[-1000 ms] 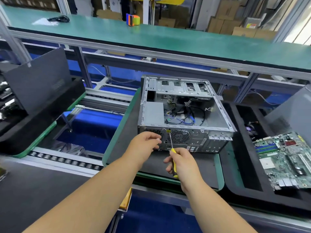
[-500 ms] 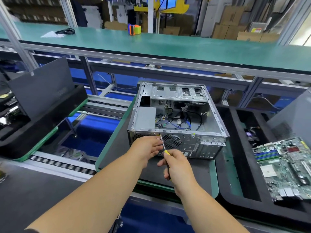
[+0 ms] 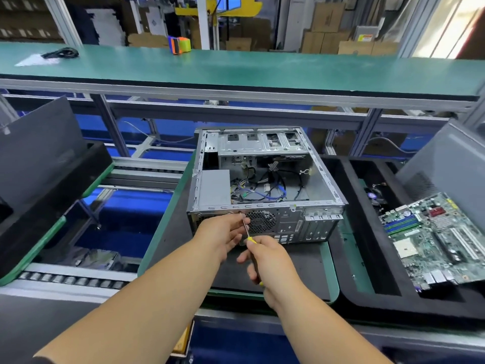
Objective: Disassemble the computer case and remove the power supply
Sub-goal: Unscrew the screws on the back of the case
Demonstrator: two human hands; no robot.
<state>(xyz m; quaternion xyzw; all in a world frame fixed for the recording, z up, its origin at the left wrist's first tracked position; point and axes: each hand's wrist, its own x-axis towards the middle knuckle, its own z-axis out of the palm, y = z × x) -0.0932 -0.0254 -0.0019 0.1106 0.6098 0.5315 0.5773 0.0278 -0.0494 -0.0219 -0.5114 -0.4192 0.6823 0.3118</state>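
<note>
1. grey sheet-metal computer case (image 3: 265,177) lies on its side with the side panel off, on a dark mat with a green rim (image 3: 168,222); its rear panel faces the person, and bare mat shows in front of it and along its left side.
2. the power supply (image 3: 214,187), a plain grey box, sits inside the case at the near left corner, beside a tangle of black, blue and yellow cables (image 3: 265,190).
3. the left hand (image 3: 223,236) rests against the rear panel just left of the round fan grille (image 3: 261,222), its fingers curled round the metal shaft of the screwdriver (image 3: 246,228).
4. the right hand (image 3: 270,261) grips the yellow-and-black handle, fingers clamped on it; the tip meets the upper edge of the rear panel.
5. a green motherboard (image 3: 430,240) lies tilted in a black foam tray (image 3: 367,292) to the right, well apart from the case.
6. a long green table (image 3: 262,72) runs across behind, above an aluminium frame and roller tracks.
</note>
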